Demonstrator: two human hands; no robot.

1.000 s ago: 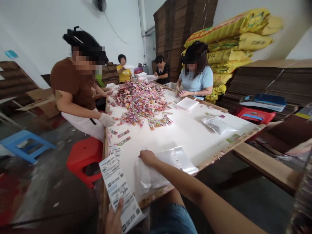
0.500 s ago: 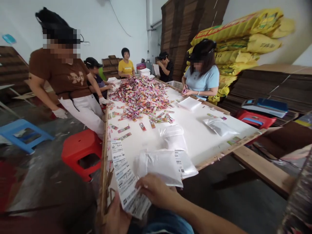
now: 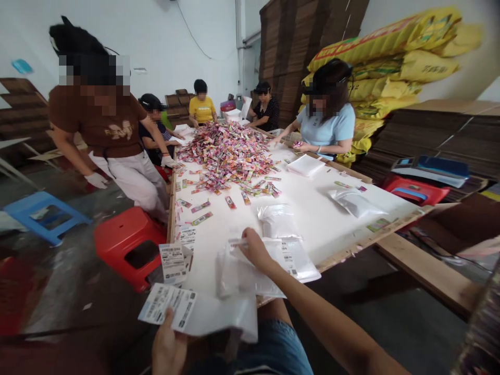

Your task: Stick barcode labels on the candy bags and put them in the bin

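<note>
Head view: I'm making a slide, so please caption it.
Left hand holds printed labels while the right hand touches a translucent plastic bag on a white table, colourful packets heaped beyond.

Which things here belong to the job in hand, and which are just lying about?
Job, it seems:
label strip, held in the left hand
plastic bag, at the right hand
heaped packets

Just lying about, probably:
red stool on the left
blue stool
yellow sacks

A white table (image 3: 324,229) is heaped with small packets (image 3: 230,151) at upper centre; plastic bags (image 3: 277,221) are laid at lower centre.
</note>
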